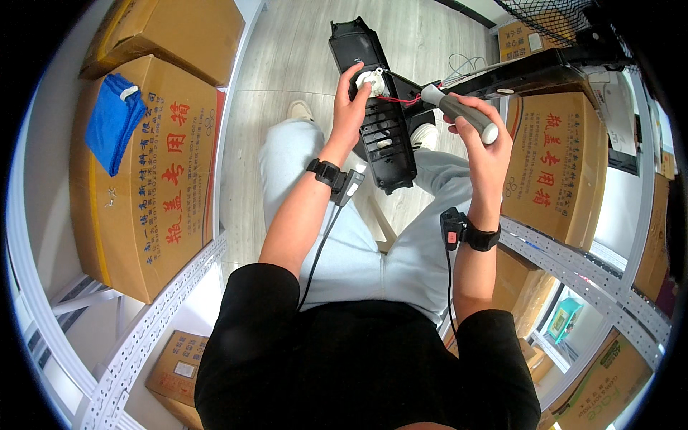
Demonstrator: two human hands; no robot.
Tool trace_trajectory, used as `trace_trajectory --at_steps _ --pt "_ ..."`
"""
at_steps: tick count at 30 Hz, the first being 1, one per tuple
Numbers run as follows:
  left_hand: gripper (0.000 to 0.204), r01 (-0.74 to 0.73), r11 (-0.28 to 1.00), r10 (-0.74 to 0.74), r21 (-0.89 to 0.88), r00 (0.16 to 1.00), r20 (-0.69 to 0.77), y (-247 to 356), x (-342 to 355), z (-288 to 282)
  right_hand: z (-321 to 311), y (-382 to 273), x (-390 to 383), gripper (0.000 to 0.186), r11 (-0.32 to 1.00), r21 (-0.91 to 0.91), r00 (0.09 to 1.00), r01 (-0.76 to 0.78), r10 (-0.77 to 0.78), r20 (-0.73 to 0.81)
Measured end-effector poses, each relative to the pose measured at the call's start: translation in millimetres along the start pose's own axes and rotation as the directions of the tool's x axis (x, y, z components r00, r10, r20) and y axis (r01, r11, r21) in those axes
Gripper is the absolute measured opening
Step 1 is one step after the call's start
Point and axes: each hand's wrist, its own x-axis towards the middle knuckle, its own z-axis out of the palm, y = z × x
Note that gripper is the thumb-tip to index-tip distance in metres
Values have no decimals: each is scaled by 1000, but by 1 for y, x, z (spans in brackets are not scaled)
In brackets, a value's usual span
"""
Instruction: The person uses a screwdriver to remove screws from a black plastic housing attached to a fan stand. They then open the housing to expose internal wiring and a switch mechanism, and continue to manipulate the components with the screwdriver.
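Observation:
A long black plastic housing with a row of slots tilts between my legs, over the floor. Near its upper middle sits a white round part with red wires running off to the right. My left hand pinches this round part between thumb and fingers. To the right, my right hand is wrapped around a thick grey cylindrical tool with a pale head and a white end cap. The tool's pale head points up and left, close to the wires and apart from the white part.
A black beam extends right from beside the housing. Large cardboard boxes stand on metal shelving at left and right. A blue cloth lies on the left box. Thin cables hang from both wrist straps.

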Motion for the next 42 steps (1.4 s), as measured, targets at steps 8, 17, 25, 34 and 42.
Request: trace_trajectory --at_steps 8,17,25,34,42 --pt "42 -99 994 98 33 994 42 -5 2 -3 10 -9 12 25 984 -179 999 24 -30 -33" --pt "40 -155 983 148 98 986 70 -9 2 -3 13 -7 17 25 969 -246 999 24 -35 -38" --pt "38 -231 947 208 223 971 120 -18 2 -5 13 -7 21 26 966 -259 1000 16 -23 -21" --pt "36 -290 906 263 309 956 128 -20 1 3 24 -22 36 40 899 -402 970 175 -227 -88" --pt "36 -215 943 194 255 975 106 -22 0 10 7 -8 49 41 901 -367 972 229 -230 42"
